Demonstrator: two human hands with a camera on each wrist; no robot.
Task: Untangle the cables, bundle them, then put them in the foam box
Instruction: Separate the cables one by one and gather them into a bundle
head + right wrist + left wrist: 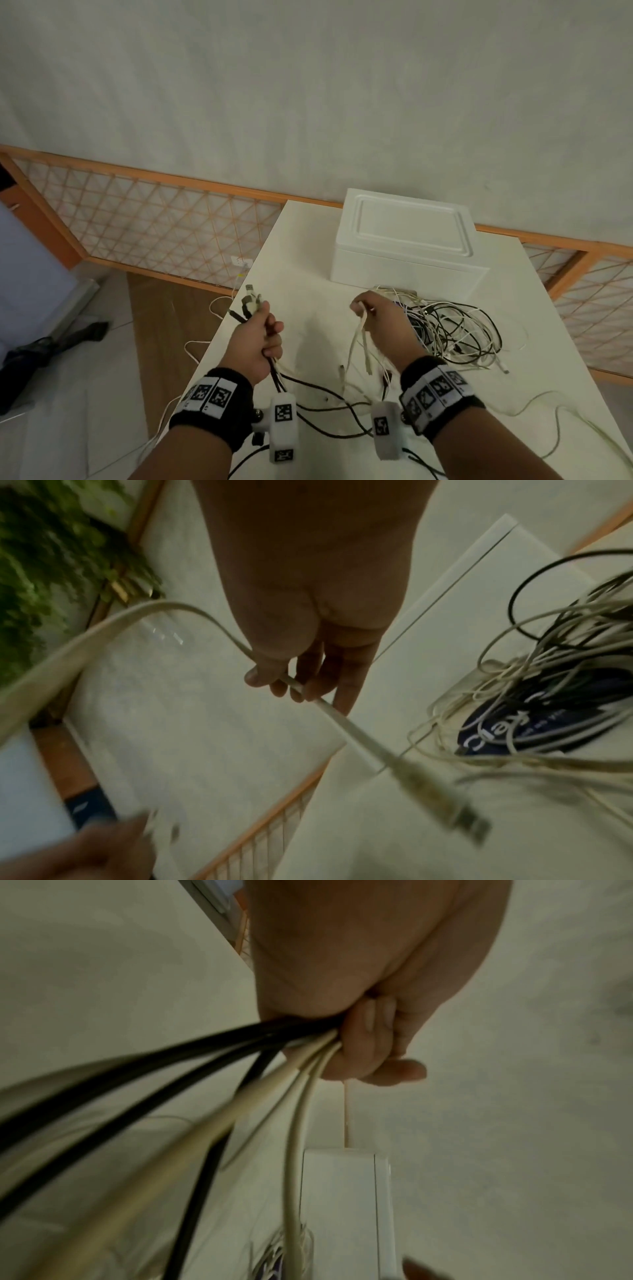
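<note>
Both hands held cables over the worktop [308,308]

Left hand [255,342] – grip closed round a cable bunch [251,301]; right hand [380,322] pinched one white cable [358,329]; foam box [404,246] lidded.

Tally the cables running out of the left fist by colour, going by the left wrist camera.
Black cables: 3
Cream or white cables: 3
Total: 6, all gripped in the left hand.
</note>
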